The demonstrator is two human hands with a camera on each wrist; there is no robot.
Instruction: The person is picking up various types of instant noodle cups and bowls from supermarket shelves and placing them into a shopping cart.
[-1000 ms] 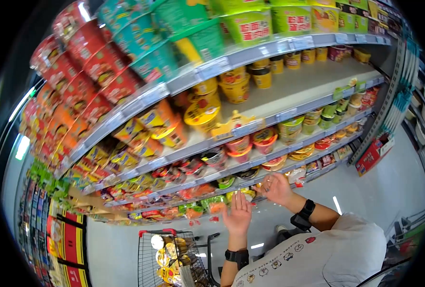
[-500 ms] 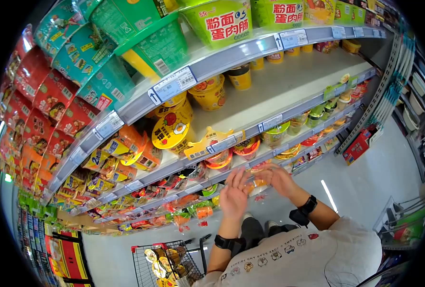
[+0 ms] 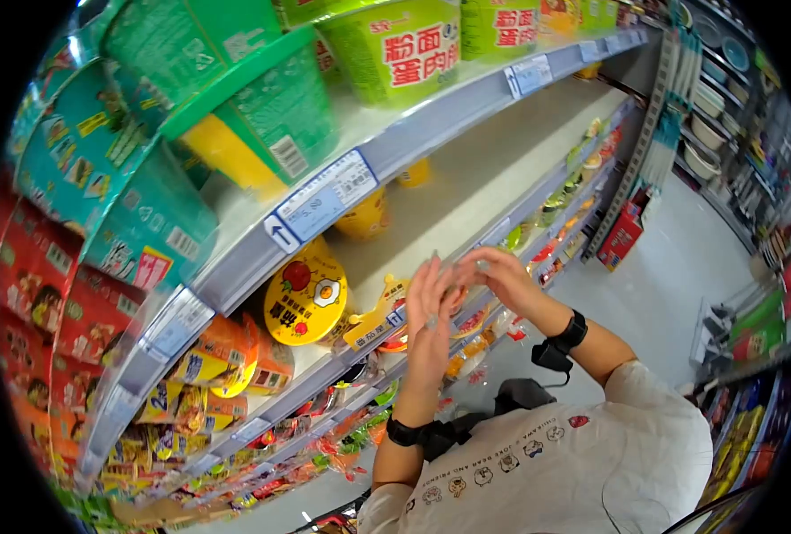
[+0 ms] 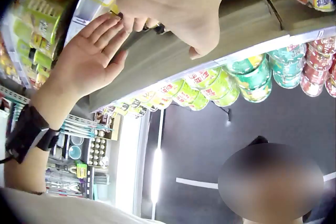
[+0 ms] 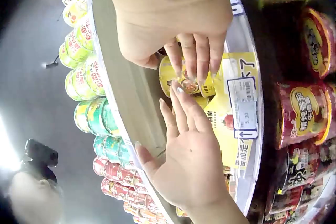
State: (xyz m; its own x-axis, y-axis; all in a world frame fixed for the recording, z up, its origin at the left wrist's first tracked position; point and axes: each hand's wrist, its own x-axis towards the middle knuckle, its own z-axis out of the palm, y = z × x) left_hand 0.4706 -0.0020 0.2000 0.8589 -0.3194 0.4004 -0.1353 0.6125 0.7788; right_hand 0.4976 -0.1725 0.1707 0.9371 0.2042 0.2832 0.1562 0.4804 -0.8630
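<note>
Both hands are raised in front of the middle shelf (image 3: 502,147), with nothing in either. My left hand (image 3: 426,329) has its fingers extended upward, palm showing in the right wrist view. Close beside it, my right hand (image 3: 502,280) reaches in with lightly bent fingers, fingertips near the left hand's. Left of them a yellow instant noodle cup (image 3: 306,298), its lid printed with a tomato and an egg, lies tilted toward the aisle. A yellow shelf sign (image 3: 376,319) stands between that cup and the left hand.
Green noodle tubs (image 3: 391,53), teal cups (image 3: 133,182) and red cups (image 3: 101,329) are stacked on the upper shelf. A price rail (image 3: 320,205) runs along its edge. Orange noodle cups (image 3: 226,351) sit at lower left. A red box (image 3: 622,236) is by the shelf end.
The view has come closer to the shelves, and both hands now appear higher, before the middle shelf. The shopping cart with yellow cups has mostly slipped out at the bottom.
</note>
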